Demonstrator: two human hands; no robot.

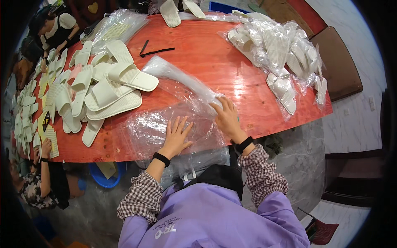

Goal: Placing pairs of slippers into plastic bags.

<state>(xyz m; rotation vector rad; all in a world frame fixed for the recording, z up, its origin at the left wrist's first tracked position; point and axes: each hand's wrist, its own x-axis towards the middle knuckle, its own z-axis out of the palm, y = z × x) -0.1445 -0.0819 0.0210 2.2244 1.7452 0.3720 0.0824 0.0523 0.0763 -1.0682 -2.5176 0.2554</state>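
My left hand (177, 138) lies flat with fingers spread on a stack of clear plastic bags (144, 130) at the table's near edge. At the right end of that stack, my right hand (228, 118) rests with its fingers apart, touching the plastic. A long bunched strip of clear plastic film (178, 76) runs from beyond the bags down to my right fingertips. Left of the bags is a heap of loose white slippers (111, 93), some overlapping. Neither hand holds a slipper.
Bagged white slippers (277, 49) are piled at the far right of the red table (202, 41). Black strips (155, 52) and more plastic bags (120, 31) lie farther back. Other people work along the left side. A blue basin (105, 177) stands below the near edge.
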